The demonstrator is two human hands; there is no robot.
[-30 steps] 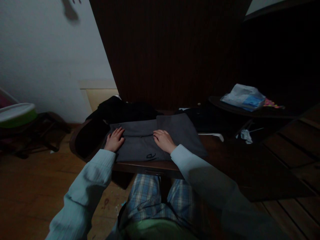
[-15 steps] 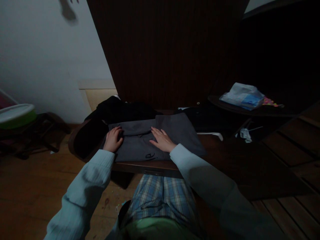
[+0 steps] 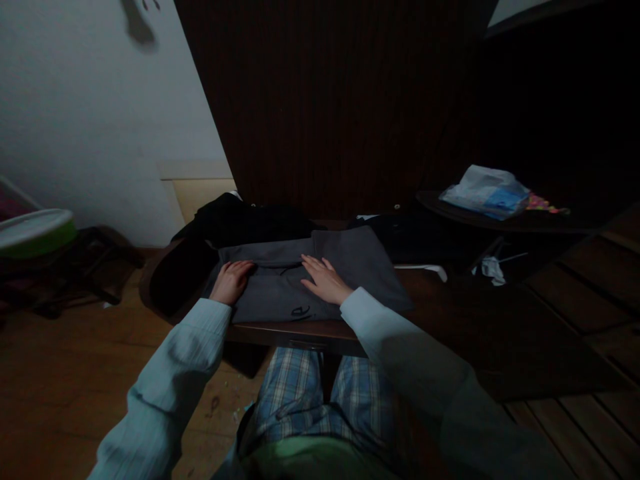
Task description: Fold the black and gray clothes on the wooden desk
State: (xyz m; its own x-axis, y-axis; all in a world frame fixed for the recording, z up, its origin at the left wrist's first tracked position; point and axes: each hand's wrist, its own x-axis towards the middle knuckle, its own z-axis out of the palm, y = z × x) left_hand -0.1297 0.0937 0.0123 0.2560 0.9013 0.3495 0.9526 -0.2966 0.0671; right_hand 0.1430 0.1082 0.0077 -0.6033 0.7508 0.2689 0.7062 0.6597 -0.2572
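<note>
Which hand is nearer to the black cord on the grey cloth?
Right. The right hand lies on the grey cloth just beyond the black cord, slightly right; the left hand is farther off, to its left.

The grey cloth at the centre is matt and smoothly woven, with soft creases. Beneath it, the tabletop looks like dark wood, faintly glossy along its front edge. At 12 o'clock, the panel shows dull, dark wood grain. Toward 2 to 3 o'clock, the bag is thin, crinkled, shiny plastic. Woven plaid cloth makes the trousers at 6; smooth-looking wooden floorboards lie at 8.
</note>
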